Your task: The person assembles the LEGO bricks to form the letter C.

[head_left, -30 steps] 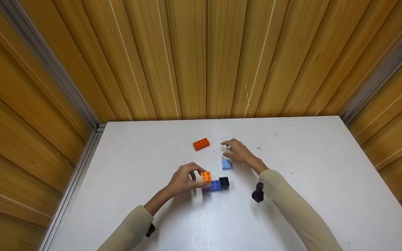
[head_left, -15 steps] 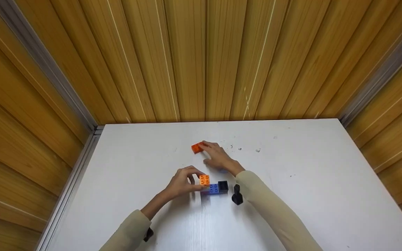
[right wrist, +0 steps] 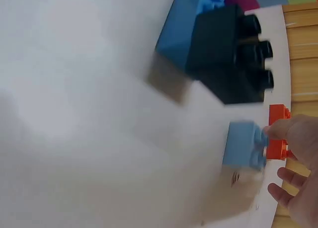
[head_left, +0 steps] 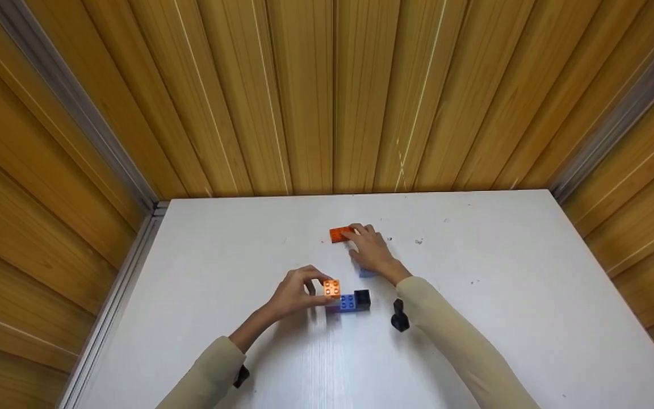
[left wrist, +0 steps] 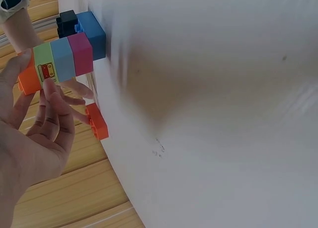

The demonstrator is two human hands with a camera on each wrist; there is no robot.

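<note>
My left hand (head_left: pixel 293 292) pinches the upper part of a stack of toy building bricks between thumb and fingers. An orange brick (head_left: pixel 331 288) tops it; below come a printed green brick (left wrist: pixel 45 63), a light blue one (left wrist: pixel 62 59) and a magenta one (left wrist: pixel 80 53). Beside the stack's foot is a blue brick (head_left: pixel 347 301) bearing a black brick (head_left: pixel 362 298). My right hand (head_left: pixel 371 250) reaches farther back, its fingertips on a red-orange brick (head_left: pixel 337 234), thumb apart from it. Under that hand, partly covered, stands a loose light blue brick (right wrist: pixel 242 144).
The white table (head_left: pixel 219 244) carries small dark marks (head_left: pixel 418 241) toward its back. Wood-patterned panels (head_left: pixel 304 96) rise behind and at both sides, with a metal frame rail (head_left: pixel 117 289) along the left. A black wrist device (head_left: pixel 399 319) hangs below the right sleeve.
My right hand moved left over to the red-orange brick, then shifted back right with it; the brick slid right and turned. The left hand has kept its hold on the stack.
</note>
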